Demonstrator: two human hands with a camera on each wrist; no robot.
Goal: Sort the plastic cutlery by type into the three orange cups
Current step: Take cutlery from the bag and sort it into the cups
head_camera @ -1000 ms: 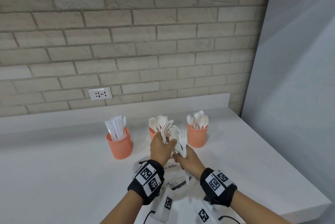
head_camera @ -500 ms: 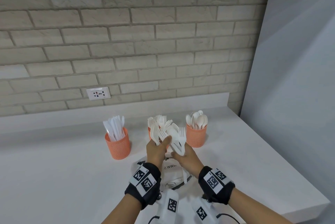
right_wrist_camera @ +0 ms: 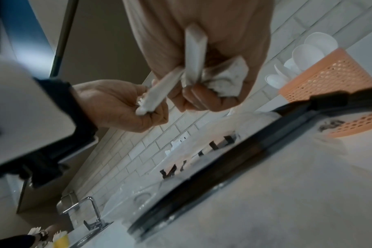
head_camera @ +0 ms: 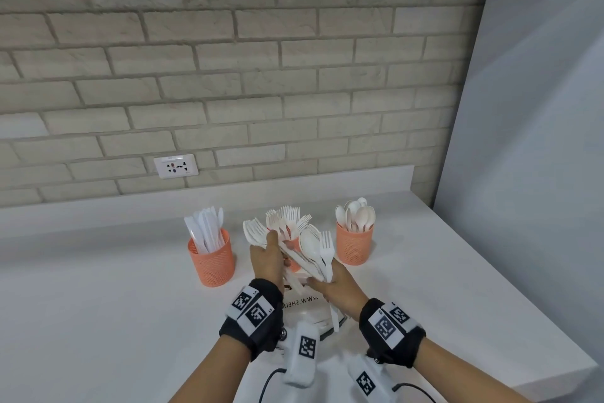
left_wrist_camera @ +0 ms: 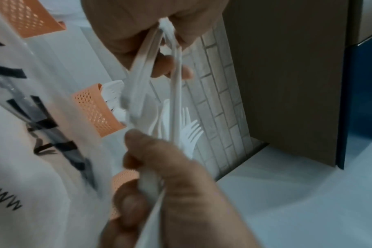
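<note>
Three orange mesh cups stand in a row on the white counter: the left cup (head_camera: 211, 257) holds knives, the middle cup (head_camera: 295, 263), half hidden behind my hands, holds forks, and the right cup (head_camera: 354, 246) holds spoons. Just in front of the middle cup, my left hand (head_camera: 271, 239) grips a fan of white forks (head_camera: 255, 232) whose handles slant towards the other hand. My right hand (head_camera: 318, 281) grips a bunch of spoons and one fork (head_camera: 315, 249) by the handles. The right wrist view shows the right hand (right_wrist_camera: 202, 94) curled round white handles (right_wrist_camera: 194, 50).
A clear plastic bag (head_camera: 304, 301) with black print lies on the counter under my hands. A wall socket (head_camera: 176, 166) sits on the brick wall behind. A grey panel (head_camera: 523, 141) bounds the counter on the right. The counter's front edge (head_camera: 539, 383) is near right.
The one bunch held between both hands has been pulled into two. The forks in my left hand have swung left, away from the spoons in my right.
</note>
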